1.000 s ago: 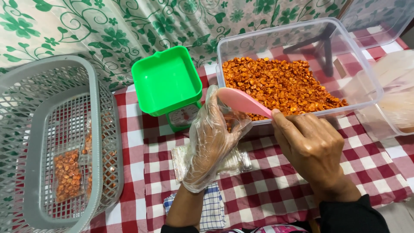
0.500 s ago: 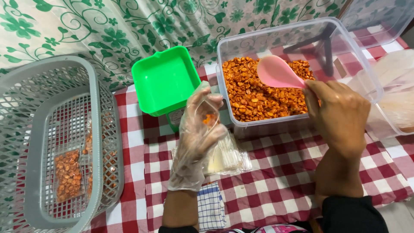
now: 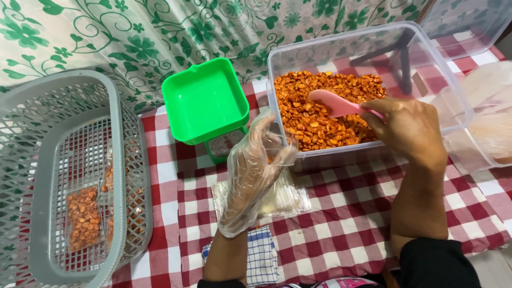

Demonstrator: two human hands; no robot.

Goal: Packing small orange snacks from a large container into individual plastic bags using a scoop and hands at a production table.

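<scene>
My left hand (image 3: 253,170), in a loose clear plastic glove, is raised over the table and holds a small clear bag with a few orange pieces in it. Under it lies a stack of empty clear bags (image 3: 285,198). My right hand (image 3: 408,128) grips a pink plastic scoop (image 3: 333,102) whose bowl rests in the orange fried snack (image 3: 314,114). The snack fills the near part of a clear plastic tub (image 3: 448,101).
A green square-topped kitchen scale (image 3: 205,101) stands left of the tub. A grey mesh basket (image 3: 80,176) at the left holds filled snack bags. A checked cloth (image 3: 261,256) lies at the table's front edge. Another clear container (image 3: 490,122) sits at the right.
The pink scoop went from the small bag by my left hand back to the tub and now dips into the snack. My left hand stayed near the tub's front corner with the bag.
</scene>
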